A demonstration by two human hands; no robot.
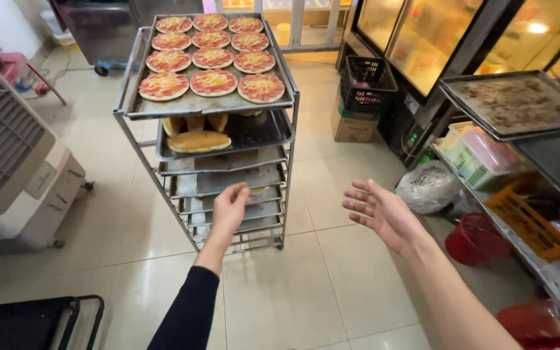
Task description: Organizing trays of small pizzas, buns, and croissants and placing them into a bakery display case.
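A wheeled metal tray rack [286, 168] stands ahead of me on the tiled floor. Its top tray [196, 105] carries several small round pizzas [213, 82] with red sauce and cheese. On the tray below lie golden bread loaves [199, 140]. My left hand [229, 209], in a dark sleeve, reaches toward the rack's lower shelves with fingers apart and holds nothing. Off to the right of the rack, my right hand [378, 210] hovers open, palm up, empty.
A white air cooler [8, 155] stands at left. On the right is a shelf with a dirty baking tray [520, 104], an orange crate [533, 223], a red basket [474, 240] and a plastic bag [428, 186]. A black crate [365, 81] sits on a cardboard box by glass-door cabinets [422, 39].
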